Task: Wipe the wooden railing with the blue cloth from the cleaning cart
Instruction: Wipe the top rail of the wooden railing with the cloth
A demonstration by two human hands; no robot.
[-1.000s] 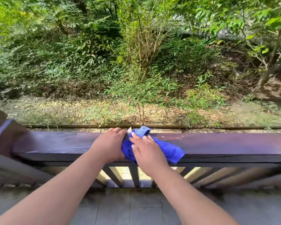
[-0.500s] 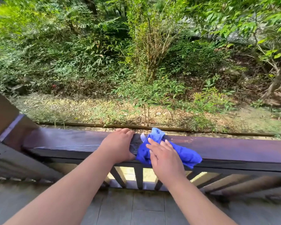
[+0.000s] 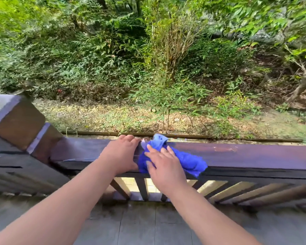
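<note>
Two bare forearms reach forward from the bottom of the head view to a wooden railing (image 3: 245,155), and both hands rest on its dark, flat top rail. The left hand (image 3: 121,155) lies palm down with the fingers curled over the far edge of the rail; it grips nothing but the wood. The right hand (image 3: 164,166) sits just beside it, palm down and fingers (image 3: 153,149) spread, pressing flat on one blue cloth (image 3: 189,160) rather than clenching it. The two hands are close together, nearly touching at the near edge of the rail.

The cloth is bunched up on top of the rail. One crumpled end pokes up past the fingertips at the far edge, the other end trails out to the right of the hand, and a fold hangs slightly over the near edge.

One square wooden post (image 3: 16,119) stands at the left end of the rail. Below the rail a row of slanted slats (image 3: 254,191) is visible; their count cannot be told because of blur. A grey plank floor (image 3: 140,225) lies underfoot. Beyond the railing are a strip of gravelly ground (image 3: 104,117) and dense green shrubs (image 3: 113,59).
</note>
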